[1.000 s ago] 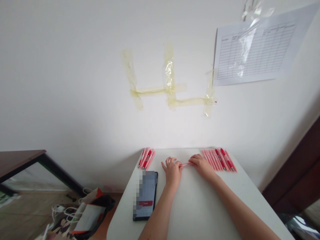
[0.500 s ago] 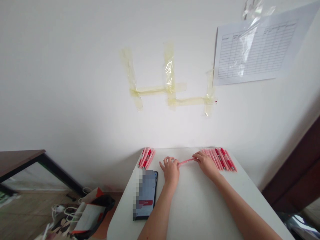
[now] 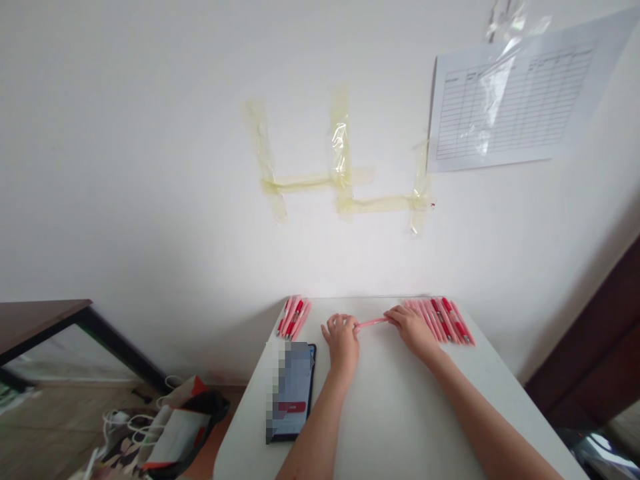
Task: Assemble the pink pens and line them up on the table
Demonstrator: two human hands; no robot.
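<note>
A slim pink pen (image 3: 373, 322) is stretched level between my two hands, just above or on the white table. My left hand (image 3: 343, 341) pinches its left end between thumb and finger, the other fingers curled loosely. At the opposite end, my right hand (image 3: 411, 328) grips it with the fingertips. Right beside that hand lies a row of several pink and red pens (image 3: 453, 321). A smaller bunch of pink and red pens (image 3: 293, 318) rests at the table's back left corner.
A phone (image 3: 293, 393) with a partly blurred screen lies at the table's left, by my left forearm. The white table (image 3: 400, 413) meets a wall bearing yellowed tape (image 3: 305, 181) and a printed sheet (image 3: 510, 107). Bags and cables (image 3: 170, 427) sit on the floor at left.
Almost nothing differs. The pen has levelled slightly between my hands, and both hands keep their hold.
</note>
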